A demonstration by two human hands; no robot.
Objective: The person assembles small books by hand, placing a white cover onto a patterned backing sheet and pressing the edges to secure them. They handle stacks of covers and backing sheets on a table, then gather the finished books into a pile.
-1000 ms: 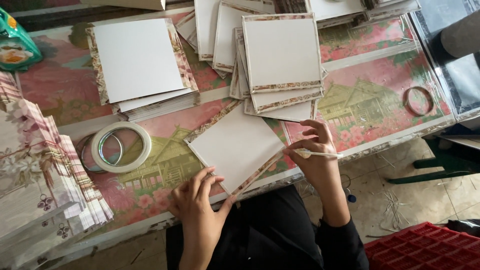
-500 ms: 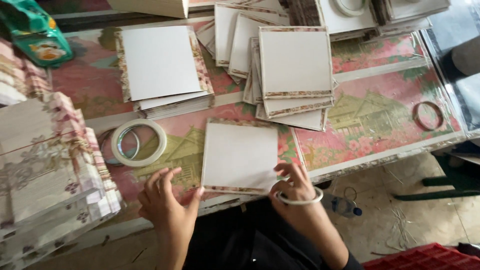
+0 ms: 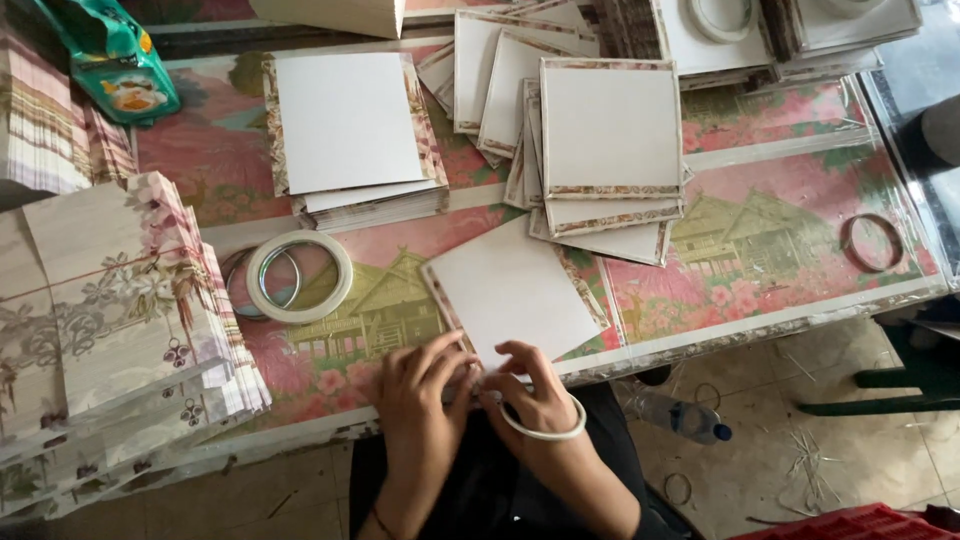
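A white square card [image 3: 510, 290] with a floral border underneath lies tilted on the patterned table [image 3: 760, 290], one corner pointing at me. My left hand [image 3: 420, 400] and my right hand [image 3: 535, 395] meet at that near corner, fingertips pinching its edge. A thin white tape ring [image 3: 548, 432] hangs around my right hand near the wrist. What lies between the fingertips is hidden.
A wide white tape roll [image 3: 300, 275] lies left of the card. Card stacks [image 3: 350, 130] [image 3: 610, 130] stand behind, floral sheet piles [image 3: 110, 320] at the left, and a brown ring [image 3: 873, 242] at the right. On the floor are a plastic bottle [image 3: 685, 415] and a red crate [image 3: 850, 525].
The card has turned from square-on to corner-first. Both hands have come in from its sides to the near corner. The white ring has slid from my right fingers towards the wrist.
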